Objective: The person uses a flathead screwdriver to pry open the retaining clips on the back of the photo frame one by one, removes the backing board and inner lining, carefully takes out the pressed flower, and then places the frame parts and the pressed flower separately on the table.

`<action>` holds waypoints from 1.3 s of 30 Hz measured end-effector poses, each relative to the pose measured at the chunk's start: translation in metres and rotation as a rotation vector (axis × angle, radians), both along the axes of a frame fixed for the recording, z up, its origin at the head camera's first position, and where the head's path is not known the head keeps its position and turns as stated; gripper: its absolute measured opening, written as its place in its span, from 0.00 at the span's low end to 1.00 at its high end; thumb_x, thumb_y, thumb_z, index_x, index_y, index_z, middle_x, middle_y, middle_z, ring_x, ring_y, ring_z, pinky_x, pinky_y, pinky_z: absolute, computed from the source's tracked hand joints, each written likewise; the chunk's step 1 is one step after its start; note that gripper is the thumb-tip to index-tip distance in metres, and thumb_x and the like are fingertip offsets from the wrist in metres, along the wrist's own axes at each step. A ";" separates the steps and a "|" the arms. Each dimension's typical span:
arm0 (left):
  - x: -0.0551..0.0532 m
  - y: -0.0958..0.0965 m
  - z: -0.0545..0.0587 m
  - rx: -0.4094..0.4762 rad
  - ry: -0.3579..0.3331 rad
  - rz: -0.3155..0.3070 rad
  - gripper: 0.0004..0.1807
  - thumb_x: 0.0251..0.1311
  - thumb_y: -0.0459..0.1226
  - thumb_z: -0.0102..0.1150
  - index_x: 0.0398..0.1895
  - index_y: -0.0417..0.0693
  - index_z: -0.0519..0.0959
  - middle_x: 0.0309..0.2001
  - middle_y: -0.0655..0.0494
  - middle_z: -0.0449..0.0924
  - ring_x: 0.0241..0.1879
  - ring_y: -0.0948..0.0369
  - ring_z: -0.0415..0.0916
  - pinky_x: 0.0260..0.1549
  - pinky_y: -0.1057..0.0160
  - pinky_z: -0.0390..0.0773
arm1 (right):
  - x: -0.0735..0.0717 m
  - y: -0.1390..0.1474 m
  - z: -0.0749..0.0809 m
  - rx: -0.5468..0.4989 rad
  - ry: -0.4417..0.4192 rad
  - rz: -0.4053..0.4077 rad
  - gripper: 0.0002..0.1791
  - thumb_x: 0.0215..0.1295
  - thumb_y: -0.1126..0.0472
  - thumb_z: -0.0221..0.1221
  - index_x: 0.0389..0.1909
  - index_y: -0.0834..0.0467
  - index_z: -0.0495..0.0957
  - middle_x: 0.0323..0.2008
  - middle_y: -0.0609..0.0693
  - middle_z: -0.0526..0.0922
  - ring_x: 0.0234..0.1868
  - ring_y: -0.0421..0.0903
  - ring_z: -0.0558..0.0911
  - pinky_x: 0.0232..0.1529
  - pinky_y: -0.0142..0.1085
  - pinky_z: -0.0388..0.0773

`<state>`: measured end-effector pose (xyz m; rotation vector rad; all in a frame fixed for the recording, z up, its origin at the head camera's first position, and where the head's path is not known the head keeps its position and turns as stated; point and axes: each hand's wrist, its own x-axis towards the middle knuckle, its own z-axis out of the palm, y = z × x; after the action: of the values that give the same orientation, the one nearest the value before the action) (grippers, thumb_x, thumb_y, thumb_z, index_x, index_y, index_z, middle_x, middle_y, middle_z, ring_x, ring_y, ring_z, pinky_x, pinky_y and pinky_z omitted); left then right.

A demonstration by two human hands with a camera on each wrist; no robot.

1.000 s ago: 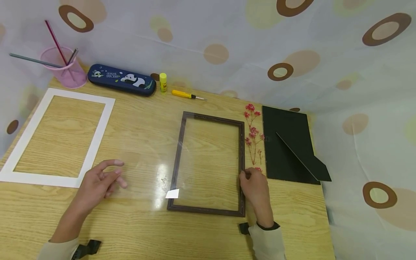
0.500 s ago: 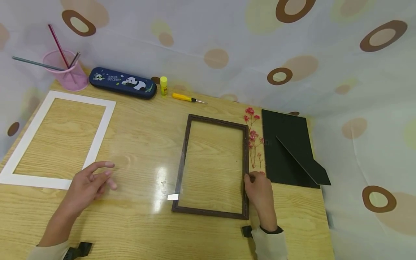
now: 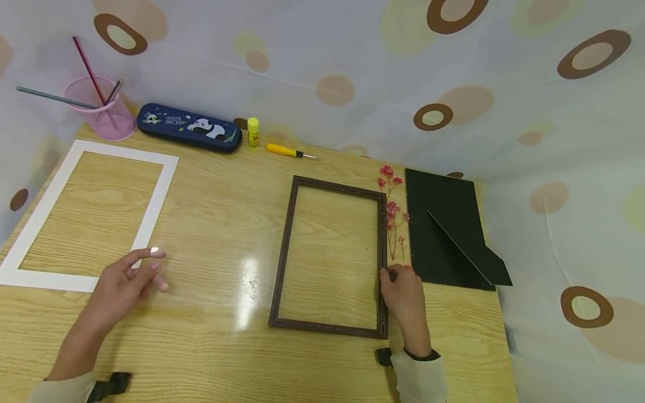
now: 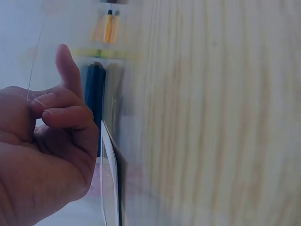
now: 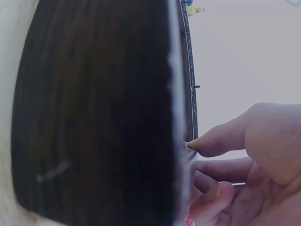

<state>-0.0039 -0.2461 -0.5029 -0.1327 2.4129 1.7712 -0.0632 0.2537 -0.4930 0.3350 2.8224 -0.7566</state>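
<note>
My left hand [image 3: 123, 285] hovers over the lower right corner of a white mat border [image 3: 153, 210]. Its thumb and fingers pinch a clear sheet [image 4: 41, 70], whose thin edge shows in the left wrist view; in the head view its outline is too faint to follow. My right hand [image 3: 405, 291] pinches the right rail of a dark brown picture frame [image 3: 284, 252] lying on the table. In the right wrist view the thumb [image 5: 211, 141] meets the frame's inner lip, and the dark side of the rail [image 5: 94, 117] fills the left half.
Pink dried flowers [image 3: 393, 210] and a black backing board [image 3: 440, 196] with its stand raised lie right of the frame. Along the back are a pink pencil cup [image 3: 108, 115], panda pencil case [image 3: 188, 127], glue stick [image 3: 253, 132] and yellow screwdriver [image 3: 282, 149].
My left hand has moved left with the clear sheet, whose reflection has left the frame's lower left corner. The right hand and the frame have shifted slightly right in view.
</note>
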 end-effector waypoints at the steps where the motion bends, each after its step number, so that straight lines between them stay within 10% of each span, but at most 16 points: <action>1: 0.000 0.000 0.000 -0.009 -0.003 0.002 0.14 0.76 0.37 0.49 0.59 0.42 0.73 0.23 0.60 0.85 0.10 0.66 0.55 0.07 0.59 0.55 | 0.000 0.000 -0.001 0.000 0.002 0.001 0.16 0.73 0.60 0.54 0.47 0.69 0.82 0.35 0.61 0.85 0.31 0.54 0.83 0.32 0.49 0.79; 18: -0.005 -0.001 -0.004 -0.103 -0.023 -0.043 0.21 0.77 0.39 0.48 0.63 0.31 0.69 0.15 0.61 0.73 0.11 0.70 0.55 0.08 0.62 0.58 | 0.000 0.000 -0.001 -0.007 -0.004 0.001 0.17 0.73 0.60 0.53 0.47 0.70 0.82 0.36 0.61 0.85 0.33 0.56 0.84 0.34 0.51 0.79; 21: -0.006 -0.001 -0.001 -0.185 -0.057 -0.047 0.24 0.77 0.43 0.48 0.64 0.32 0.68 0.13 0.61 0.65 0.12 0.69 0.56 0.10 0.63 0.61 | 0.000 0.000 -0.001 -0.002 -0.008 -0.001 0.17 0.73 0.59 0.53 0.48 0.70 0.82 0.36 0.62 0.85 0.33 0.56 0.84 0.34 0.51 0.79; 28: -0.010 0.002 0.004 -0.523 -0.021 -0.021 0.25 0.74 0.48 0.53 0.59 0.34 0.76 0.32 0.52 0.82 0.22 0.67 0.68 0.18 0.64 0.66 | 0.000 -0.002 0.000 0.015 -0.007 0.000 0.17 0.73 0.60 0.54 0.47 0.70 0.82 0.35 0.61 0.85 0.31 0.55 0.83 0.32 0.50 0.79; 39: -0.015 0.007 0.006 -0.653 0.001 -0.045 0.24 0.71 0.40 0.59 0.59 0.28 0.75 0.34 0.41 0.82 0.26 0.54 0.73 0.21 0.60 0.68 | -0.001 -0.003 0.002 0.022 -0.031 -0.004 0.17 0.73 0.60 0.54 0.48 0.69 0.82 0.35 0.61 0.85 0.30 0.53 0.83 0.30 0.48 0.79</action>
<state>-0.0185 -0.2394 -0.4968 -0.1418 2.8648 0.9012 -0.0646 0.2510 -0.4909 0.3536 2.8041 -0.7154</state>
